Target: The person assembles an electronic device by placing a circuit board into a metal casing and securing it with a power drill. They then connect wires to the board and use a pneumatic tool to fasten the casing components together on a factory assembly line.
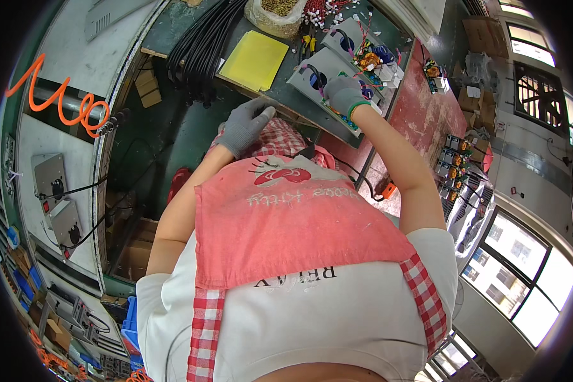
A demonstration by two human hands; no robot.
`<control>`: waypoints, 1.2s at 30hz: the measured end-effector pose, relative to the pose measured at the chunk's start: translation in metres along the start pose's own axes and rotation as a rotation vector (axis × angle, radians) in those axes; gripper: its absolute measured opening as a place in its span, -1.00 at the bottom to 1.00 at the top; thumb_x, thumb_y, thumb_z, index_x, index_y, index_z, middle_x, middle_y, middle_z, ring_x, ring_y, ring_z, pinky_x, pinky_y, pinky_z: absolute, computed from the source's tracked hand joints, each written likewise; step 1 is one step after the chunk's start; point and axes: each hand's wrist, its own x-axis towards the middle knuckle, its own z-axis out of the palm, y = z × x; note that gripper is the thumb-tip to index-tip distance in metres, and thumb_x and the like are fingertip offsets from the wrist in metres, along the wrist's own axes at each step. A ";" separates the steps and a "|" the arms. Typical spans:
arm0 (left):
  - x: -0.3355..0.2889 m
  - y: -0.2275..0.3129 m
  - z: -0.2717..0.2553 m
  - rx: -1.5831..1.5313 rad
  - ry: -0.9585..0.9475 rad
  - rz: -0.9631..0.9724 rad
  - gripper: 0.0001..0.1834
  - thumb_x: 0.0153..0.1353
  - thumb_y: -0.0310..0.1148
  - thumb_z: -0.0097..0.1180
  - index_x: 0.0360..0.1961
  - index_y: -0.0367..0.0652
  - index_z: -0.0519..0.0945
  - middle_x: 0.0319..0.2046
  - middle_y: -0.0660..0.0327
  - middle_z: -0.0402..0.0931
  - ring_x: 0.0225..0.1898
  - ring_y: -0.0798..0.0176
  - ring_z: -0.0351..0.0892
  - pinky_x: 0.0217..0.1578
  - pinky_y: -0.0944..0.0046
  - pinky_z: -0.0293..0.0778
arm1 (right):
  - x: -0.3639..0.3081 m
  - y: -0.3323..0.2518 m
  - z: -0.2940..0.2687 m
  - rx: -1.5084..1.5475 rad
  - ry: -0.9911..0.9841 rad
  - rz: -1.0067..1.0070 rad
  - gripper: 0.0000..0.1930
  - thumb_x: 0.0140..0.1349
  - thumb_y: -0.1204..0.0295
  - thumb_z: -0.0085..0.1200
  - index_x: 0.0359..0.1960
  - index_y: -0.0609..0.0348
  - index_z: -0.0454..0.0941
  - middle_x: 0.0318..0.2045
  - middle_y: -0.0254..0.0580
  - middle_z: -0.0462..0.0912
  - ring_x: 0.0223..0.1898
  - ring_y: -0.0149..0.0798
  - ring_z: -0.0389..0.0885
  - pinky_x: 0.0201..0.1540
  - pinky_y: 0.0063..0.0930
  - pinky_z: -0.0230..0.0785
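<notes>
My right hand (348, 95), in a grey glove with a green cuff, is over the nearer grey metal panel (302, 77). Its curled fingers are beside a short black cable (316, 75) and a green circuit board; what they grip is hidden. My left hand (245, 127), also gloved in grey, is at the bench's near edge above my checked apron. Its thumb stands apart from the fingers and nothing shows between them. Behind the nearer panel lies a second panel (339, 39) with a circuit board carrying copper coils (368, 61).
A yellow sheet stack (254, 60), a bundle of black cables (200, 48) and a bag of small parts (277, 16) lie on the bench. More boards (453, 162) stand on the right. An orange coiled hose (63, 102) hangs at the left over a white worktop with grey boxes (63, 223).
</notes>
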 end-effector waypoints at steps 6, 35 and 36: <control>-0.001 -0.009 0.001 -0.038 -0.003 0.004 -0.68 0.21 -0.27 0.00 -0.11 -0.25 0.56 -0.26 0.08 0.59 -0.21 0.22 0.56 -0.16 0.28 0.42 | -0.001 -0.003 0.001 -0.092 0.018 -0.107 -0.80 0.09 0.47 0.08 -0.25 0.18 0.63 -0.26 -0.11 0.66 -0.21 -0.10 0.66 -0.27 -0.29 0.50; 0.017 -0.035 0.066 -0.103 -0.145 -0.179 -0.67 0.17 -0.24 0.01 -0.14 -0.21 0.61 -0.32 0.12 0.62 -0.23 0.24 0.61 -0.15 0.30 0.45 | 0.007 0.011 -0.001 0.073 0.051 -0.131 -0.82 0.12 0.39 0.08 -0.27 0.15 0.63 -0.26 -0.14 0.67 -0.22 -0.08 0.66 -0.21 -0.21 0.47; 0.019 -0.031 0.071 -0.118 -0.154 -0.223 -0.67 0.16 -0.24 0.02 -0.13 -0.20 0.61 -0.32 0.12 0.63 -0.25 0.24 0.60 -0.16 0.29 0.45 | 0.000 0.015 -0.001 0.141 0.090 -0.143 -0.82 0.11 0.37 0.08 -0.29 0.12 0.64 -0.28 -0.10 0.67 -0.21 -0.08 0.66 -0.22 -0.20 0.46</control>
